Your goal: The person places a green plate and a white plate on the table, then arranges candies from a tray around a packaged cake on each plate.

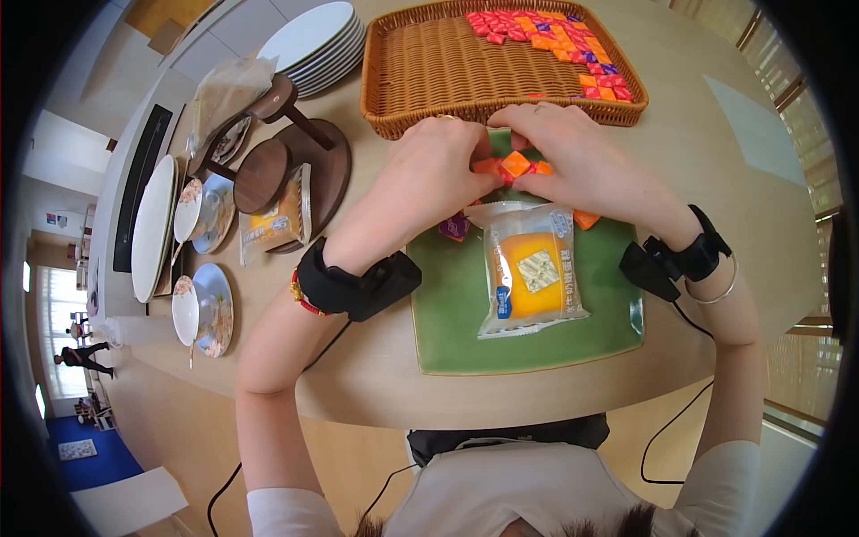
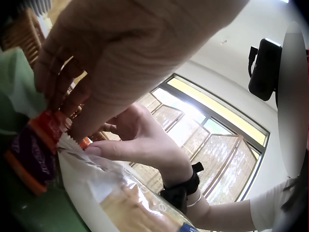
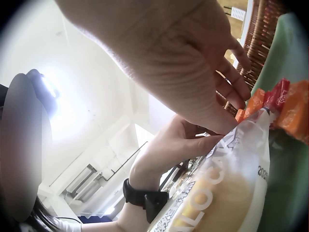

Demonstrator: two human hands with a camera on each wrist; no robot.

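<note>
A square green plate [image 1: 438, 331] lies on the table in front of me. On it a clear packet holding a yellow cake [image 1: 534, 273] is face up. Several orange and red wrapped candies [image 1: 516, 166] sit at the packet's far end. My left hand [image 1: 438, 161] and right hand [image 1: 582, 152] come in from either side around these candies, fingers bent loosely downward. In the left wrist view, the left fingertips are right at a red candy [image 2: 48, 126], beside a purple one [image 2: 31, 157]. The right wrist view shows the right fingers spread near an orange candy [image 3: 253, 102].
Beyond the plate stands a wicker tray [image 1: 412, 80] with rows of wrapped candies. A stack of white plates [image 1: 313, 45], a dark wooden stand [image 1: 331, 170], another packaged cake [image 1: 277, 219] and floral cups [image 1: 188, 309] are at left. Cables hang from both wrists.
</note>
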